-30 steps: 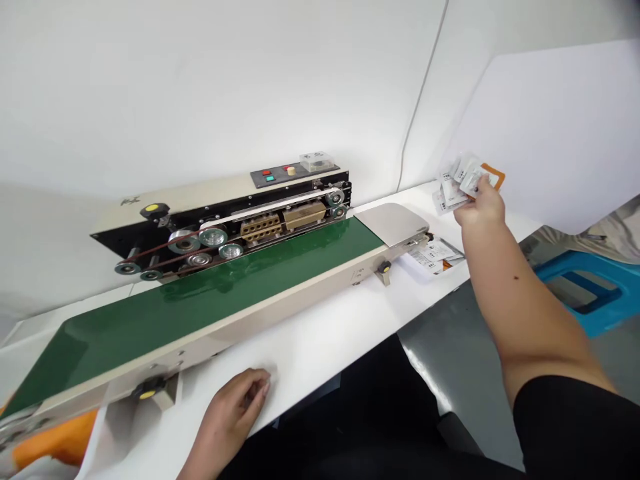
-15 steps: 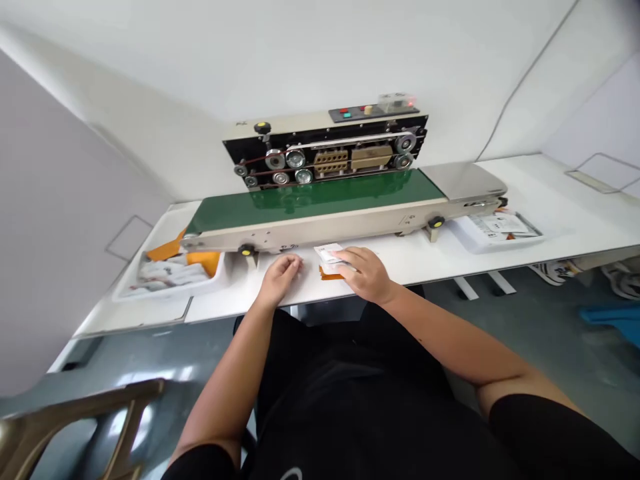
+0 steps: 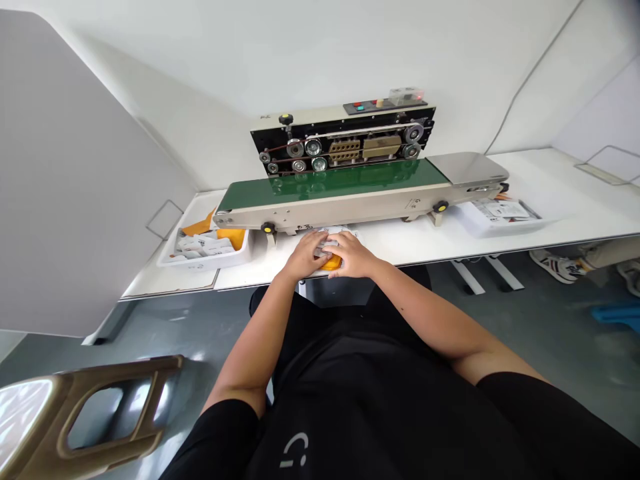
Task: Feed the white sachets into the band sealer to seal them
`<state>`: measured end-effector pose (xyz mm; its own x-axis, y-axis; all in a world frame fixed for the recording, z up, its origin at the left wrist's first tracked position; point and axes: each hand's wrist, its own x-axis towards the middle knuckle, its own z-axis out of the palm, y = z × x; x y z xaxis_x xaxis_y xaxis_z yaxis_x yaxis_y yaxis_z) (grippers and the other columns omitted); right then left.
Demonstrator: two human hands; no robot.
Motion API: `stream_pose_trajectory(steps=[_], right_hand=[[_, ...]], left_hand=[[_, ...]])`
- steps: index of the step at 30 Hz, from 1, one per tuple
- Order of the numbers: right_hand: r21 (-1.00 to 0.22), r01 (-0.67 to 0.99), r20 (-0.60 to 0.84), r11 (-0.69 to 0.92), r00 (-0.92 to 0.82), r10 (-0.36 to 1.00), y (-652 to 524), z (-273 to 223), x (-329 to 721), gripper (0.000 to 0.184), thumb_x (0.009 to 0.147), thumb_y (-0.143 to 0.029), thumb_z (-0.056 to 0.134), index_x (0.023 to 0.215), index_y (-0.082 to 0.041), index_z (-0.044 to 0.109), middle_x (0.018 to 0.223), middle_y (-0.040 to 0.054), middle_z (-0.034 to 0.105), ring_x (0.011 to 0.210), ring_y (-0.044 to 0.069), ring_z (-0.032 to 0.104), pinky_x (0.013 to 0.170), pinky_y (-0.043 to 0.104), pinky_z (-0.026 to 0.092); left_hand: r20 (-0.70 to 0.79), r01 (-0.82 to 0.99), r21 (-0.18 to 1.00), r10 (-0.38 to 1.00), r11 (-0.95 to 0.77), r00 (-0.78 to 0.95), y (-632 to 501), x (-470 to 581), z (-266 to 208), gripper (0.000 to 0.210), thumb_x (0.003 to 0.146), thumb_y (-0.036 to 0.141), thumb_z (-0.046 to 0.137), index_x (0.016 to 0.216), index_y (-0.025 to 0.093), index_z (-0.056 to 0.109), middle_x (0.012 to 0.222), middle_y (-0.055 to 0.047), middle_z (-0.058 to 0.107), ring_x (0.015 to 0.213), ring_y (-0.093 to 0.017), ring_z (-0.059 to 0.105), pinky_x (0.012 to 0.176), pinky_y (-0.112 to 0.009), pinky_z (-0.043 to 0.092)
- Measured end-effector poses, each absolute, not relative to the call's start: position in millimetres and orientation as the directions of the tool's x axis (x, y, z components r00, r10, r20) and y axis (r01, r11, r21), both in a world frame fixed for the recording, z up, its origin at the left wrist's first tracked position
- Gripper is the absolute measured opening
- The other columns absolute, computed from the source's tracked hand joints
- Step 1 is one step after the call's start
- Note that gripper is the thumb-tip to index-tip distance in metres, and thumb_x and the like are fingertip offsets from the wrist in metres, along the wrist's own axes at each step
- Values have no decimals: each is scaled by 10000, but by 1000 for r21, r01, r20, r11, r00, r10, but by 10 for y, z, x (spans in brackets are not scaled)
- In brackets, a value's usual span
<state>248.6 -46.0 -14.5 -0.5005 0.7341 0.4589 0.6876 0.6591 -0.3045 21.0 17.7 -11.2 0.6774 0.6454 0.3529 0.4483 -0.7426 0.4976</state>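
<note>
My left hand (image 3: 305, 256) and my right hand (image 3: 353, 255) meet at the front of the white table, below the conveyor. Between them lies a small stack of packets (image 3: 331, 263), with orange showing at the near side and white and grey further back. The fingers of both hands are bent around the stack's sides and over its top, gripping it. My fingers hide much of the packets. Just behind, a band sealing machine (image 3: 345, 143) stands with its green conveyor belt (image 3: 330, 187) running left to right.
A white bin (image 3: 200, 263) with orange and white packets stands on the left. Another white bin (image 3: 487, 227) with packets sits under the conveyor's right end. A brown chair (image 3: 110, 417) is at the lower left. Another person's shoe (image 3: 555, 268) shows beyond the table on the right.
My left hand has moved from resting beside the packets to gripping them. My right hand has lowered the white packet onto the orange one. The head view has shifted left.
</note>
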Motion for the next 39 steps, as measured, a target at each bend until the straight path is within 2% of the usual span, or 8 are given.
stream_pose_trajectory(steps=[10, 13, 16, 20, 25, 28, 34, 39], right_hand=[[-413, 663, 463, 624, -437, 771, -438, -161, 2543, 878, 770, -606, 875, 1522, -288, 553, 1490, 147, 543, 1384, 400, 475, 1191, 622, 387], [-425, 662, 491, 617, -404, 772, -431, -186, 2542, 941, 752, -633, 883, 1546, -293, 510, 1498, 149, 531, 1402, 401, 466, 1208, 625, 370], [-438, 676, 530, 593, -339, 778, -441, -189, 2545, 944, 795, -651, 839, 1578, -286, 458, 1550, 160, 487, 1442, 402, 435, 1229, 623, 354], [-486, 735, 599, 473, -114, 792, -463, -157, 2545, 760, 905, -566, 735, 1552, -243, 501, 1552, 176, 493, 1440, 397, 445, 1221, 619, 372], [-589, 707, 536, 392, -23, 844, -493, -64, 2396, 237, 1003, -391, 614, 1069, -232, 777, 1029, 109, 751, 1109, 321, 630, 1059, 535, 513], [-730, 562, 426, 388, -69, 902, -509, -4, 2179, 267, 970, -441, 689, 1101, -229, 785, 1002, 83, 785, 1080, 300, 673, 1026, 498, 544], [-962, 239, 152, 130, 76, 985, -439, 95, 2007, 375, 971, -571, 653, 1087, -225, 740, 884, 63, 773, 826, 243, 750, 733, 365, 599], [-959, 149, 280, 240, 379, 882, -294, 596, 2845, 378, 899, -548, 754, 1058, -224, 644, 652, -35, 643, 492, 123, 579, 472, 230, 465]], left_hand=[[535, 401, 367, 543, -839, 647, 125, 193, -118, 381, 1001, 312, 658, 1365, 212, 709, 1358, -137, 725, 1354, -341, 593, 1195, -604, 438], [588, 376, 439, 578, -816, 566, 127, 153, -122, 273, 1034, 273, 605, 1245, 246, 777, 1280, -117, 737, 1259, -297, 636, 1144, -561, 472], [600, 334, 645, 726, -687, 335, 171, 92, -156, 220, 1026, 354, 648, 1116, 249, 819, 1133, -90, 723, 1134, -254, 666, 1037, -445, 543], [401, 32, 916, 916, -401, 9, 236, 34, -219, 379, 956, 569, 714, 1035, 205, 788, 1022, -74, 733, 885, -200, 691, 774, -327, 598], [303, -124, 947, 952, -296, 43, 159, 49, -224, 451, 906, 578, 775, 1140, 193, 754, 1133, -103, 774, 909, -208, 755, 832, -365, 641], [478, 86, 866, 865, -493, 150, 63, 58, -183, 319, 976, 501, 720, 1089, 213, 796, 1086, -93, 755, 996, -227, 738, 901, -396, 627], [660, 271, 442, 515, -855, 547, -32, 59, -74, 347, 1014, 381, 680, 1336, 273, 746, 1293, -127, 686, 1223, -279, 640, 1061, -496, 535], [577, 259, 314, 400, -913, 712, -91, 117, -53, 409, 969, 397, 702, 1363, 291, 716, 1398, -128, 682, 1327, -332, 608, 1151, -559, 462]])
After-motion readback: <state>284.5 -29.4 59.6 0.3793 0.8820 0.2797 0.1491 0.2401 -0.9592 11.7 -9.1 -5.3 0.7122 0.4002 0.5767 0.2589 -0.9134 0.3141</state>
